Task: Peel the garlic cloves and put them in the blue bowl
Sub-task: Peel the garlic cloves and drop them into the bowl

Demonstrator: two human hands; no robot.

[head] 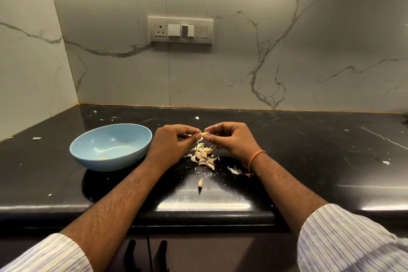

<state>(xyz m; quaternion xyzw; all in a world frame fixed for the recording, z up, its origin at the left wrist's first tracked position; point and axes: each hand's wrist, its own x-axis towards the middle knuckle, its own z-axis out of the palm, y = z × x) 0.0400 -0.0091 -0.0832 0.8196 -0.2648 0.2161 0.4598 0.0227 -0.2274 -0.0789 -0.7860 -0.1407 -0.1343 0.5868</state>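
**kitchen_lurker:** While both hands hover over the black counter point(309, 150), what's each one actually doing? Only got the head view to go on.

**peelwatch:** Left hand point(171, 141) has its fingers curled in narrow, thumb and fingertips pinching one end of a single garlic clove point(203, 134). Right hand point(229, 137) is curled the same way and pinches the other end. So the clove sits between the two hands, held up above the pile, not touching the counter. Can't tell how much skin is on it, it's too small.

**kitchen_lurker:** And the rest of the garlic?

**peelwatch:** Heap of cloves and skins point(204, 155) lies on the counter right below the hands, between the wrists. One loose clove point(200, 182) sits nearer the front edge, apart from the heap. A few skin scraps point(235, 170) lie just beside the right wrist, which has an orange thread point(254, 159) round it.

**kitchen_lurker:** Bowl?

**peelwatch:** Blue bowl point(110, 147) is on the counter left of the hands, its right rim just beside the left wrist. Only a small yellowish bit point(102, 158) shows inside near the front wall, can't say what it is. Left forearm partly covers the bowl's right-hand edge.

**kitchen_lurker:** Background?

**peelwatch:** Marble-look wall with a switch plate point(180, 30) up behind, white flecks scattered on the counter, one small piece point(37, 138) far left. Striped sleeves point(353, 240) are pushed up both arms.
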